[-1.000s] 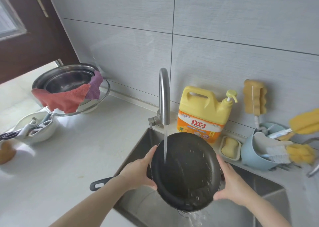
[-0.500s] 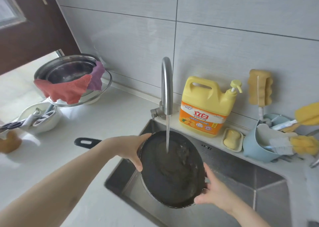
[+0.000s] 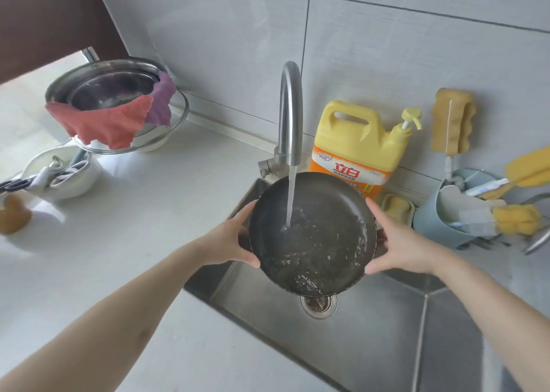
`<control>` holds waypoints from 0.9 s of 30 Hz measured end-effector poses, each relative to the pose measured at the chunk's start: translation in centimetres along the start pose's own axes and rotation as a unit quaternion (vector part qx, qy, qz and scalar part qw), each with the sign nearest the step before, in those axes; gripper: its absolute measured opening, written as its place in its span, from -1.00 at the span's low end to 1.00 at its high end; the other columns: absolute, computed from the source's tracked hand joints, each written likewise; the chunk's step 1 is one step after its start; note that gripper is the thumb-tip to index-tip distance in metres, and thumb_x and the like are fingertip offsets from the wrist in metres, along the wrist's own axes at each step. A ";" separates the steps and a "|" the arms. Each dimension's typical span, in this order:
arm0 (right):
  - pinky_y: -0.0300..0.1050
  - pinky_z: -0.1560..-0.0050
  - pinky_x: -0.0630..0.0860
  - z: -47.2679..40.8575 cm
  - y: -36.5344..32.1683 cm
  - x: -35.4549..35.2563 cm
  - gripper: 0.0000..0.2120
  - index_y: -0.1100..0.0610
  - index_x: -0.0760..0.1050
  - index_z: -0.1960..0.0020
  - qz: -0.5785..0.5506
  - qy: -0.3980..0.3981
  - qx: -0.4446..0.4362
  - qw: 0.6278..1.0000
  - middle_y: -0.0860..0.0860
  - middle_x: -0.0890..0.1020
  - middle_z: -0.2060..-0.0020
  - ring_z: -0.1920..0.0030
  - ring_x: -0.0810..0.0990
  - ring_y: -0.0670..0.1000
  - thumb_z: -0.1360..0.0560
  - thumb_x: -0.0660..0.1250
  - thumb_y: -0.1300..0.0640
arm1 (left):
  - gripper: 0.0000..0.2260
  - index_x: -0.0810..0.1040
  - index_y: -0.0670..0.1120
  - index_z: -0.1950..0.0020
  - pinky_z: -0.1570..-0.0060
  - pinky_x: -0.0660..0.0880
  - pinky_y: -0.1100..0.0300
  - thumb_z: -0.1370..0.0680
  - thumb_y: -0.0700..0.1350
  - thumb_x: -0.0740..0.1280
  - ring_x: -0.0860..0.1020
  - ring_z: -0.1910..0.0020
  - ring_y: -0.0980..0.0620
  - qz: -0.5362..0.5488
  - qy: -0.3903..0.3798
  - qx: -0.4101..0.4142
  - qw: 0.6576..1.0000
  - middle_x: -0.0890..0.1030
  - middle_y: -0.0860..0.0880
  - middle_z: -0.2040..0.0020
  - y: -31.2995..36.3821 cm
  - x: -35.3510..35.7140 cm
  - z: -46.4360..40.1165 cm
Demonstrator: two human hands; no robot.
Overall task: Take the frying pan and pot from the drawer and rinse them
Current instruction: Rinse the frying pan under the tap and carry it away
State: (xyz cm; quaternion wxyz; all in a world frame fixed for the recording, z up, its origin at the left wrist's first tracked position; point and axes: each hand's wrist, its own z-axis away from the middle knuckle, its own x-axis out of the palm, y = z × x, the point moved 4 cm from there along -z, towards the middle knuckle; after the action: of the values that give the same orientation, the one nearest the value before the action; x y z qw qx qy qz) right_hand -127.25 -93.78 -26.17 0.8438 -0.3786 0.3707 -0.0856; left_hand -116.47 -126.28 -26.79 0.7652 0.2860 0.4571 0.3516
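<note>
A person holds a dark round frying pan (image 3: 312,236) over a steel sink (image 3: 372,332), gripping it at both sides. The left hand (image 3: 229,239) clasps the pan's left rim, thumb curled over the near edge; the right hand (image 3: 398,242) clasps the right rim the same way. The pan is tilted, its cooking surface turned up and toward the viewer, far rim higher than near rim. Its handle is hidden, so the direction of its long axis cannot be told. A stream of water (image 3: 290,195) falls from a curved steel tap (image 3: 290,114) onto the pan's middle, and splashes gather toward the low near rim, just above the sink's drain (image 3: 318,304).

Behind the pan, against the tiled wall, stands a yellow detergent jug (image 3: 357,141). To its right sits a blue holder (image 3: 434,228) with yellow sponges. On the white counter (image 3: 134,228) at left, steel bowls (image 3: 113,94) are draped with a red cloth (image 3: 101,123).
</note>
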 end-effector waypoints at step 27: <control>0.10 -0.43 0.30 2.3 3.2 3.0 0.33 -0.21 -0.22 -0.55 0.018 0.266 -0.041 0.963 -0.01 0.17 -0.53 -0.46 0.31 0.05 -0.15 0.68 0.09 | 0.16 -0.34 0.35 -0.46 0.12 0.52 0.05 -0.29 0.14 0.57 0.56 0.13 -0.10 -0.282 0.137 0.051 0.948 0.60 -0.01 0.08 4.3 -0.2 -1.5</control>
State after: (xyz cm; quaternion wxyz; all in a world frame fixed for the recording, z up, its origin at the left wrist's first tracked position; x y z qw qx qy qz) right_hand -123.96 -91.45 -29.07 0.7000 -0.3702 0.5914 -0.1525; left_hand -119.11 -123.76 -24.04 0.7473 0.1332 0.6373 0.1331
